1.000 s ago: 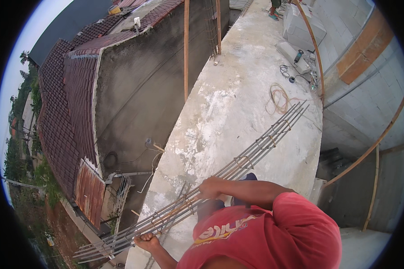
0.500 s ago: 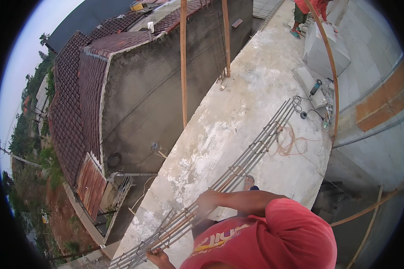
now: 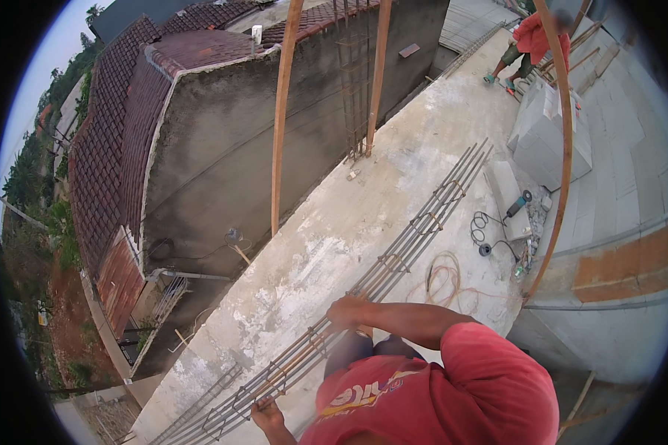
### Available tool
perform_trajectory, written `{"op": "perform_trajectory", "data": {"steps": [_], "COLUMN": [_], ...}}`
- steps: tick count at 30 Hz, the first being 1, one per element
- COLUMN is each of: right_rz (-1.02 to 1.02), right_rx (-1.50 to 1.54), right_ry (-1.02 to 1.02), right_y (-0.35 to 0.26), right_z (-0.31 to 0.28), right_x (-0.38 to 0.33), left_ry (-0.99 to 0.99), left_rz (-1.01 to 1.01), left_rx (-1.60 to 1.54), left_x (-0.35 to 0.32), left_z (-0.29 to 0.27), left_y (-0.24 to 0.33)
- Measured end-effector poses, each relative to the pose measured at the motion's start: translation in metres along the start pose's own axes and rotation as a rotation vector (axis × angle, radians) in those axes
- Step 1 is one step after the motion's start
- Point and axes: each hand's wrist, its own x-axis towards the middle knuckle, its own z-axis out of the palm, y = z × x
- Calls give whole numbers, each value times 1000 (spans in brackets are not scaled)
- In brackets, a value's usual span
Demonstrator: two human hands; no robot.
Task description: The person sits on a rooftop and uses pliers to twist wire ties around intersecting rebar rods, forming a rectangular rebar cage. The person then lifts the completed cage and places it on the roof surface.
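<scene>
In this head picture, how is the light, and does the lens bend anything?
Head view: soft light, no hard shadows on the concrete slab; the tall right-hand wooden pole bows and corners go black; the steel bars are distinguishable, fine detail soft.

Soft, even daylight; shadows faint around rebar cage [image 3: 417, 236]. Slab [image 3: 364, 211] beneath rebar cage pale and bright. Wall [image 3: 223, 141] left of rebar cage much dimmer. Sky [image 3: 63, 44] far left of rebar cage, washed pale. Pole [image 3: 565, 133] right of rebar cage bowed by fisheye; black border rings view. Co-worker's head [image 3: 561, 21] beyond rebar cage's far end blurred.
</scene>
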Motion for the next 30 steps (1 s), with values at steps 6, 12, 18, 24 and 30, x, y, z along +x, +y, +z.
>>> {"op": "perform_trajectory", "data": {"steps": [6,12,18,24,30], "right_rz": [56,133,180,240,235], "right_rx": [4,-40,-79,-120,-75], "right_ry": [-23,-118,-175,-187,66], "right_y": [144,319,497,677,776], "right_z": [-62,-79,-83,-96,-120], "right_x": [9,53,104,161,214], "left_ry": [42,173,166,106,-26], "left_rz": [-130,-296,-408,-436,-409], "left_rx": [-16,53,95,-17,-61], "left_x": [12,29,72,128,185], "left_z": [100,202,273,359,435], "left_y": [-139,-271,-431,-597,-689]}}
